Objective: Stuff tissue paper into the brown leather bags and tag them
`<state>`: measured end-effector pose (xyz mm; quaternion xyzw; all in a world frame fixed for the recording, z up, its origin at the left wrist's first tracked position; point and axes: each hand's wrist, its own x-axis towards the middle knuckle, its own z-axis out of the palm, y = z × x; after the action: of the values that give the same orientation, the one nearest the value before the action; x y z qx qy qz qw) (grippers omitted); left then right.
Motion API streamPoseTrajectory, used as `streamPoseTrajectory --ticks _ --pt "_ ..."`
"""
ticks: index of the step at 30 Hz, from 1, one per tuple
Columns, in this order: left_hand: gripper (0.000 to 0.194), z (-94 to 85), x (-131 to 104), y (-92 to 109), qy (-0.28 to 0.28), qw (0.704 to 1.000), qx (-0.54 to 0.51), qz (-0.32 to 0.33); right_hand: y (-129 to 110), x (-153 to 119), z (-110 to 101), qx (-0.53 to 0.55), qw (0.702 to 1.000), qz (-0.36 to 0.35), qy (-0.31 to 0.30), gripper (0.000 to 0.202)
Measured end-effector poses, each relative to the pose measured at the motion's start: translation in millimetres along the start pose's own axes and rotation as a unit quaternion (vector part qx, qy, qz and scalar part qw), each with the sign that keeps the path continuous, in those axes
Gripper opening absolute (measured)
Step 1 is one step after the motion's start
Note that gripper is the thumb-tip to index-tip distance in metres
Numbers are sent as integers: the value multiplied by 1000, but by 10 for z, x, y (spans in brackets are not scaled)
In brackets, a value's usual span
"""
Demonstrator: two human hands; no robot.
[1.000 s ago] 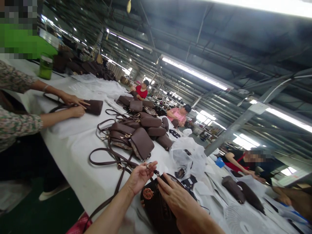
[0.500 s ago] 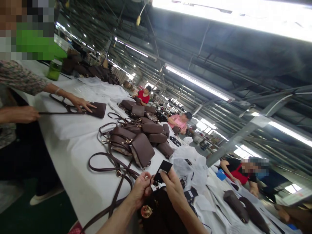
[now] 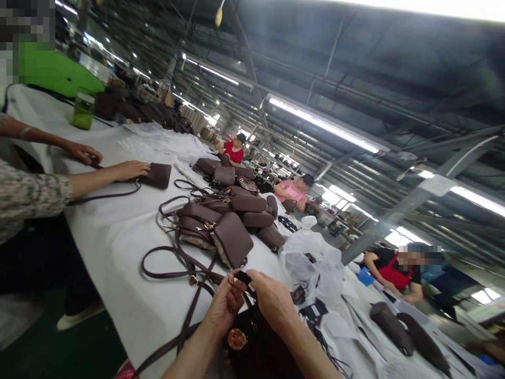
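Note:
Just above a dark handbag, my right hand is closed on a black hang tag, seen nearly edge-on. A thin black cord loops from the tag across to my left hand, whose thumb and fingers pinch it. The bag lies below both wrists, with a round gold and red charm on its front. To the left runs a long brown strap. Brown bags with gold hardware are piled just beyond my hands.
White plastic bags and loose black tags lie right of my hands. At left, a co-worker's hands touch a small brown bag. Two dark cylindrical pieces lie at right. A green bottle stands far left.
My right hand has turned over, so the tag faces edge-on instead of flat. My hands have come closer together around the cord. The co-worker's hands have shifted along the strap and bag.

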<state>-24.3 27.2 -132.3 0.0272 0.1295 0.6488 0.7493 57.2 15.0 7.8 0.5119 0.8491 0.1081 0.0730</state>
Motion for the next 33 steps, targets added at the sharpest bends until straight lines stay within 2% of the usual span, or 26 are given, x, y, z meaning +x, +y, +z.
streamPoseTrajectory --ticks 4,9,13,19,24,27,30,33 --pt "37 23 -4 7 -13 999 -26 27 -102 -32 -153 -52 998 -3 -18 30" --pt "39 24 -43 88 -12 999 20 30 -227 -11 -362 -71 995 -17 -68 28" --pt "45 49 -70 217 -33 997 62 23 -265 -16 -414 -69 994 -7 -87 28" --pt "38 105 -90 307 -48 990 132 -1 -221 -33 -387 -47 996 0 -79 33" --pt "43 56 -99 377 -89 977 192 -34 -296 -11 -365 -47 994 -2 -102 26" --pt "42 72 -105 472 -114 954 273 -41 -340 -7 -262 -47 992 -8 -114 22" --pt "33 109 -123 534 -118 926 359 -25 -313 -16 -116 -39 993 -12 -110 19" --pt "33 125 -157 532 -159 918 362 -22 -218 -52 -16 -28 996 8 -88 23"
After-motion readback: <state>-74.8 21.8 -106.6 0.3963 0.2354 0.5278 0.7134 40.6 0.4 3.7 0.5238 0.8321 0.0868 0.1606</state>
